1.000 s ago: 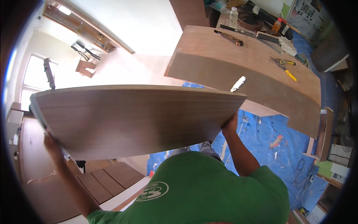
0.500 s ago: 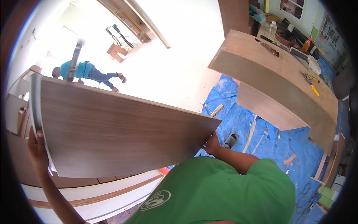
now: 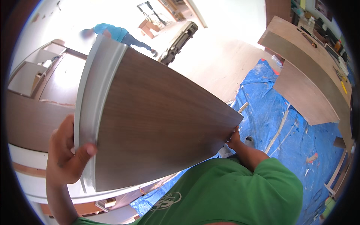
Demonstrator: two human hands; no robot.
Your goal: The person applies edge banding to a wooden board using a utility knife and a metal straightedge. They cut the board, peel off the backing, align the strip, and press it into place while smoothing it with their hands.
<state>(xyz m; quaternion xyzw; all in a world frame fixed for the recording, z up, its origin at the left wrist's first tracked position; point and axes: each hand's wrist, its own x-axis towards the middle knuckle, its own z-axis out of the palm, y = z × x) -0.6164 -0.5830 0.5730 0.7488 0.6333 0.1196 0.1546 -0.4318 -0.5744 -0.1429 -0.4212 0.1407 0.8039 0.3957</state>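
Note:
A large brown wood-grain panel [image 3: 161, 123] is held up in front of me, tilted, its wide end at the left and its far end narrowing to the right. Along that left end runs a pale grey metal edge profile [image 3: 98, 90]. My left hand [image 3: 69, 153] is closed around the profile, thumb on the near face and fingers behind it. At the panel's lower right corner my right hand [image 3: 234, 138] grips the edge, its fingers partly hidden by the board.
Cabinet carcasses [image 3: 26, 78] stand at the left. A person in a blue shirt [image 3: 116, 33] bends beyond the panel, near a long dark tool-like object [image 3: 179, 42]. Blue sheeting [image 3: 285, 150] with scraps covers the floor. A wooden workbench [image 3: 300, 48] at the right carries pliers [image 3: 342, 79] and a cutter knife [image 3: 309, 39].
The panel has swung so its metal-edged left end is closer to me and further right. Both hands have kept their grip. My view has turned left, and the bench sits further right.

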